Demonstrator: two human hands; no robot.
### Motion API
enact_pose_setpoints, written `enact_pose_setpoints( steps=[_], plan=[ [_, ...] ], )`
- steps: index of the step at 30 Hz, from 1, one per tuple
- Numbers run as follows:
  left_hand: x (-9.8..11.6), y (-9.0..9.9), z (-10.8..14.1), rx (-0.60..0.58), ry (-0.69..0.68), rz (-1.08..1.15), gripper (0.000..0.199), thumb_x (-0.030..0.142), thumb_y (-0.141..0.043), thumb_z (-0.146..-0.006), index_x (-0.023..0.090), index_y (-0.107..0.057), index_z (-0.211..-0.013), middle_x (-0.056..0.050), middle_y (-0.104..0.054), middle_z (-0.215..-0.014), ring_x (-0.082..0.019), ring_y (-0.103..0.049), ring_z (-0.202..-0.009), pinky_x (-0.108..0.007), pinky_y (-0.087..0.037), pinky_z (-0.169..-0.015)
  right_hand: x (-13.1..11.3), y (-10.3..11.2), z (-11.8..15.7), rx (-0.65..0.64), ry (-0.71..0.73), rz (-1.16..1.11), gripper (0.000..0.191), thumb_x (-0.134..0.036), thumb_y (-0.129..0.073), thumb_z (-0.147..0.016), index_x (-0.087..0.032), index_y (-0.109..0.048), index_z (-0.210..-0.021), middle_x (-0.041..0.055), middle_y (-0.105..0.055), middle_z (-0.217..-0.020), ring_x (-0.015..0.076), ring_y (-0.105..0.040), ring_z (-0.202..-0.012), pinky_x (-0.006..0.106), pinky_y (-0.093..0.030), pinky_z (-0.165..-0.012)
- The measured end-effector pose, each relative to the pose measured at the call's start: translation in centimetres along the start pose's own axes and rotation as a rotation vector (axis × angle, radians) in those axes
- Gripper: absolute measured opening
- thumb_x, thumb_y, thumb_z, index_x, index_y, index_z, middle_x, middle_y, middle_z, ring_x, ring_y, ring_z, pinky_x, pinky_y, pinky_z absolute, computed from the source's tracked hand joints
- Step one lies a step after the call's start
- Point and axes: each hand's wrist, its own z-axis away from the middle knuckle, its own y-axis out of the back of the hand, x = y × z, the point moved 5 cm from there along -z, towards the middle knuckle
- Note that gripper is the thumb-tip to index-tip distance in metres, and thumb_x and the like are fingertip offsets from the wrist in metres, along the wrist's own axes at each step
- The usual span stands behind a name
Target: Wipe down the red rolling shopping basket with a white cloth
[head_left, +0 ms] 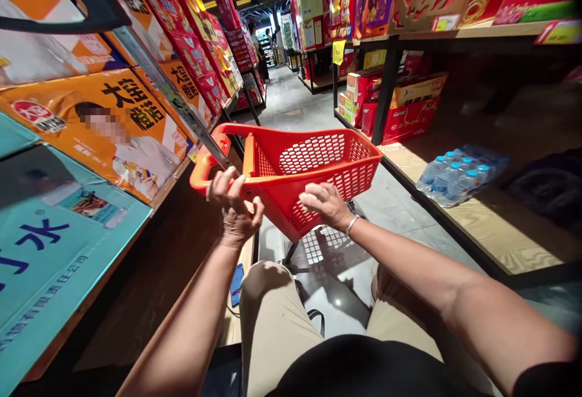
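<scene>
A red shopping cart (313, 173) with perforated sides stands in the aisle in front of my knees, its handle end to the left. My left hand (234, 209) is at the cart's near rim beside the handle, fingers bent and apart, with nothing held in them. Against the cart's near side is my right hand (326, 203), its fingers slightly curled and spread, holding nothing; a bracelet circles that wrist. The part of the basket floor that shows has no goods on it.
Orange boxes (91, 124) and a turquoise box (59, 233) fill the left shelf. A phone (237, 285) lies low beside my left knee. Bottled water (454, 173) sits on the right lower shelf (500, 233). People (267, 45) stand far down the aisle.
</scene>
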Motion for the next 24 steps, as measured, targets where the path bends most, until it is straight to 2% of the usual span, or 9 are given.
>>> enact_pose_setpoints(
  steps=[3, 5, 7, 11, 15, 17, 19, 21, 24],
  plan=[
    [3.9, -2.7, -1.4, -0.153, -0.114, 0.022, 0.074, 0.031, -0.062, -0.082, 0.017, -0.037, -0.15, -0.018, -0.042, -0.157, -0.036, -0.032, -0.15, -0.054, -0.023, -0.124, 0.9, 3.3, -5.1, 0.188, -0.135, -0.034, 0.043, -0.023, -0.062, -0.097, -0.032, -0.06, -0.138, 0.0065, -0.052, -0.146, 0.026, -0.042, -0.133, 0.044, -0.038, -0.113],
    [5.4, -4.4, -2.6, -0.24, -0.099, -0.027, 0.075, 0.031, -0.062, -0.083, 0.015, -0.036, -0.152, -0.018, -0.046, -0.155, -0.036, -0.038, -0.147, -0.054, -0.022, -0.124, 1.0, 3.6, -7.6, 0.143, -0.145, -0.07, 0.052, -0.017, -0.062, -0.094, -0.029, -0.055, -0.144, 0.0086, -0.05, -0.148, 0.0267, -0.043, -0.134, 0.044, -0.039, -0.111],
    [6.1, -5.8, -3.3, -0.342, -0.083, -0.085, 0.067, 0.033, -0.062, -0.084, 0.015, -0.045, -0.147, -0.018, -0.058, -0.141, -0.037, -0.049, -0.135, -0.056, -0.024, -0.121, 1.1, 2.7, -8.6, 0.005, -0.102, -0.13, 0.057, -0.012, -0.062, -0.09, -0.029, -0.054, -0.144, 0.0087, -0.053, -0.144, 0.0251, -0.049, -0.126, 0.041, -0.043, -0.104],
    [5.8, -6.9, -3.0, -0.477, -0.129, -0.174, 0.045, 0.042, -0.059, -0.089, 0.017, -0.061, -0.126, -0.016, -0.067, -0.116, -0.035, -0.056, -0.113, -0.055, -0.035, -0.109, 4.3, 2.2, -6.3, -0.121, -0.073, -0.187, 0.051, -0.007, -0.055, -0.091, -0.03, -0.06, -0.137, 0.006, -0.061, -0.133, 0.0206, -0.055, -0.115, 0.035, -0.045, -0.097],
    [4.9, -6.6, -2.5, -0.476, -0.141, -0.205, 0.044, 0.046, -0.058, -0.091, 0.016, -0.061, -0.122, -0.016, -0.065, -0.114, -0.036, -0.054, -0.112, -0.054, -0.037, -0.105, 12.6, 5.1, -1.1, -0.099, -0.185, -0.083, 0.049, -0.004, -0.054, -0.086, -0.028, -0.067, -0.126, 0.007, -0.064, -0.126, 0.0222, -0.056, -0.115, 0.038, -0.045, -0.098],
    [4.7, -6.6, -2.5, -0.476, -0.139, -0.206, 0.042, 0.047, -0.058, -0.091, 0.017, -0.062, -0.12, -0.015, -0.064, -0.114, -0.035, -0.054, -0.111, -0.054, -0.037, -0.105, 17.0, 7.0, 1.4, -0.016, -0.311, -0.047, 0.042, -0.009, -0.055, -0.085, -0.025, -0.069, -0.121, 0.0088, -0.065, -0.12, 0.0241, -0.057, -0.113, 0.041, -0.046, -0.099],
    [4.6, -6.8, -2.5, -0.474, -0.132, -0.198, 0.04, 0.047, -0.057, -0.092, 0.017, -0.062, -0.117, -0.015, -0.064, -0.113, -0.035, -0.054, -0.111, -0.053, -0.037, -0.105, 19.7, 8.0, 3.2, 0.06, -0.439, -0.045, 0.04, -0.011, -0.055, -0.082, -0.024, -0.069, -0.117, 0.0093, -0.064, -0.116, 0.0249, -0.057, -0.112, 0.043, -0.048, -0.101],
    [4.5, -7.1, -2.6, -0.469, -0.127, -0.192, 0.038, 0.047, -0.056, -0.093, 0.017, -0.062, -0.115, -0.015, -0.064, -0.113, -0.035, -0.054, -0.113, -0.053, -0.037, -0.105, 19.9, 7.9, 3.7, 0.117, -0.564, -0.044, 0.045, -0.01, -0.053, -0.076, -0.023, -0.067, -0.117, 0.0093, -0.062, -0.117, 0.0248, -0.057, -0.112, 0.044, -0.049, -0.102],
    [4.5, -7.5, -2.8, -0.461, -0.127, -0.19, 0.035, 0.044, -0.055, -0.093, 0.016, -0.062, -0.114, -0.015, -0.064, -0.112, -0.035, -0.053, -0.113, -0.051, -0.037, -0.105, 15.7, 6.1, 2.0, 0.221, -0.703, 0.0, 0.058, -0.006, -0.05, -0.07, -0.022, -0.064, -0.123, 0.0103, -0.059, -0.126, 0.0257, -0.054, -0.118, 0.048, -0.045, -0.107]
  ],
)
